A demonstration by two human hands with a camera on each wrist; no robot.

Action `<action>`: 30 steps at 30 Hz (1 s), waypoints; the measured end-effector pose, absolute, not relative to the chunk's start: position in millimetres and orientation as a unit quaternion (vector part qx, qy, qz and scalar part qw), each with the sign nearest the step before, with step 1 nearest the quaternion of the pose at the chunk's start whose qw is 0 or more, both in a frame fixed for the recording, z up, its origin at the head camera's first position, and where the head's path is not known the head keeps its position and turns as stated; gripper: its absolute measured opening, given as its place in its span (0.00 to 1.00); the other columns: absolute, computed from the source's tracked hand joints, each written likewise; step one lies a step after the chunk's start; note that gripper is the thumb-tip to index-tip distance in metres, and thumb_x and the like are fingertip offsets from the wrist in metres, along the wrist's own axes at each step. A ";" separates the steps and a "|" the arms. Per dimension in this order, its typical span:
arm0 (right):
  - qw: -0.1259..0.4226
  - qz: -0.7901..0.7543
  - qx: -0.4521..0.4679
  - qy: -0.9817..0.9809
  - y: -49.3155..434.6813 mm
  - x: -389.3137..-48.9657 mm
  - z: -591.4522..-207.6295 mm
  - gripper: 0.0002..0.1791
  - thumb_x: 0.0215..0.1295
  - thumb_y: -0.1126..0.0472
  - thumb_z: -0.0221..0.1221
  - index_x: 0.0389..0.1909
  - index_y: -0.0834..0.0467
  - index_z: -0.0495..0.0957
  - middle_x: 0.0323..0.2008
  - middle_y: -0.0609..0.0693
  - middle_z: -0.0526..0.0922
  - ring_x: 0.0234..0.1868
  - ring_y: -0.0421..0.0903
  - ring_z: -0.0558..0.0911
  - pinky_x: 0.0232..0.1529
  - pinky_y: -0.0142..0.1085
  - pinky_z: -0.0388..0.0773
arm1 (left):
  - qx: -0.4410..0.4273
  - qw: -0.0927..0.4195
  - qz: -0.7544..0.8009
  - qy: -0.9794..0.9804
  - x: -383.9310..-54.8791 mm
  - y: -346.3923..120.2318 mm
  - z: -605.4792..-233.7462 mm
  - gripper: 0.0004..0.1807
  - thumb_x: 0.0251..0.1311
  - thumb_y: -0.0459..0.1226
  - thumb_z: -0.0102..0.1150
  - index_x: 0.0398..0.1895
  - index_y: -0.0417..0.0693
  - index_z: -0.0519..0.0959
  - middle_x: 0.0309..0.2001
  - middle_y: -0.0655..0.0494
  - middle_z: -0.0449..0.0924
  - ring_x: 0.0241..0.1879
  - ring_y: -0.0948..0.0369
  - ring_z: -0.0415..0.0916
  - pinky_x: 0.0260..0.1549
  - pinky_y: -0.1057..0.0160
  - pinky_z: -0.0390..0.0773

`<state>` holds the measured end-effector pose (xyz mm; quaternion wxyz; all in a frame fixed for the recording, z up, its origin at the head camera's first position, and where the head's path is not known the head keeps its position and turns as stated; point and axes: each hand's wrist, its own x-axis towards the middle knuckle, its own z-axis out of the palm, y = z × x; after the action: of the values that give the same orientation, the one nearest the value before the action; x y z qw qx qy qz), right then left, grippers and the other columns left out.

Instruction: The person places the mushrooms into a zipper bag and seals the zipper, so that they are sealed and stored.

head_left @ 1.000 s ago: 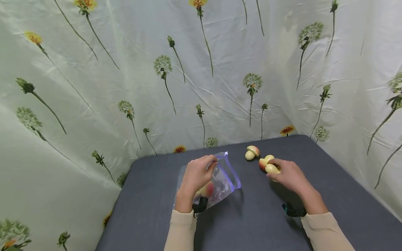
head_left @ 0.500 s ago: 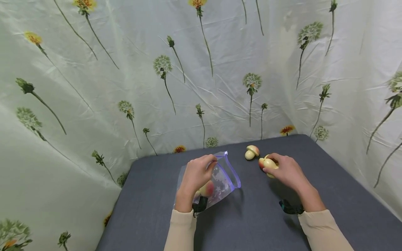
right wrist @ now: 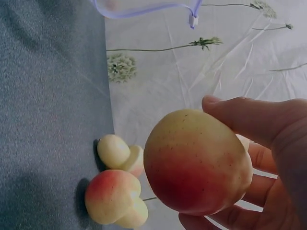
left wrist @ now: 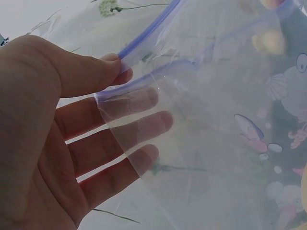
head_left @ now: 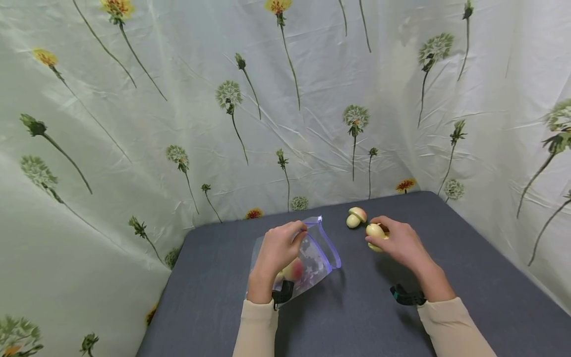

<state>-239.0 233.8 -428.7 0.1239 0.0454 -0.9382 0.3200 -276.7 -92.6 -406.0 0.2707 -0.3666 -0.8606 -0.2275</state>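
In the head view my left hand pinches the edge of a clear zip bag between thumb and index finger. The bag's purple-lined mouth gapes to the right. A toy mushroom with a red and yellow cap lies inside, partly covered by my wrist. My right hand holds another mushroom, its rounded cap filling much of the right wrist view. Beyond it stand two more: one mushroom at the back, and a second mushroom, hidden behind my right hand in the head view.
A dark grey table lies under everything. White fabric printed with dandelions hangs behind and along both sides of it. A small white slider sits at the corner of the bag's zip.
My right hand has lifted its mushroom off the one beside it and shifted a little left toward the bag. My left hand keeps its hold in the same place.
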 end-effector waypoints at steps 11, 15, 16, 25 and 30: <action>0.137 0.341 0.060 -0.928 222.7 -242.5 -429.5 0.29 0.65 0.43 0.66 0.61 0.55 0.78 0.47 0.56 0.84 0.40 0.50 0.81 0.34 0.43 0.74 | -0.366 0.269 -0.233 -0.860 -277.8 -93.4 -406.7 0.03 0.65 0.35 0.66 0.40 0.51 0.84 0.35 0.63 0.85 0.23 0.69 0.74 0.23 0.65 0.74; 0.140 0.350 0.072 -0.923 217.7 -242.5 -429.1 0.30 0.65 0.43 0.66 0.61 0.57 0.77 0.49 0.57 0.84 0.43 0.51 0.82 0.36 0.43 0.75 | -0.367 0.268 -0.233 -0.860 -278.0 -93.9 -407.2 0.03 0.65 0.35 0.67 0.40 0.51 0.84 0.35 0.63 0.84 0.23 0.69 0.73 0.23 0.66 0.74; 0.140 0.352 0.074 -0.922 216.3 -242.1 -428.7 0.29 0.65 0.44 0.66 0.61 0.56 0.77 0.48 0.57 0.84 0.43 0.51 0.82 0.36 0.43 0.75 | -0.367 0.268 -0.232 -0.860 -278.1 -94.0 -407.4 0.03 0.65 0.35 0.67 0.40 0.51 0.84 0.35 0.63 0.84 0.23 0.69 0.73 0.23 0.66 0.73; 0.136 0.366 0.085 -0.917 205.2 -241.4 -423.5 0.22 0.65 0.49 0.67 0.56 0.54 0.79 0.45 0.56 0.84 0.37 0.47 0.81 0.31 0.40 0.75 | -0.367 0.259 -0.231 -0.863 -277.8 -93.9 -407.2 0.03 0.67 0.36 0.65 0.41 0.50 0.84 0.36 0.63 0.84 0.23 0.69 0.72 0.24 0.67 0.73; 0.137 0.360 0.085 -0.919 199.1 -243.2 -421.6 0.22 0.63 0.51 0.68 0.55 0.54 0.80 0.42 0.54 0.84 0.35 0.46 0.80 0.30 0.40 0.74 | -0.369 0.264 -0.229 -0.861 -277.9 -93.8 -407.2 0.02 0.66 0.36 0.66 0.40 0.51 0.84 0.35 0.64 0.84 0.23 0.69 0.72 0.23 0.66 0.73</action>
<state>-243.2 199.1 -421.6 0.1372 0.0854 -0.9187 0.3603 -277.9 -93.8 -407.2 0.2637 -0.3687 -0.8614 -0.2291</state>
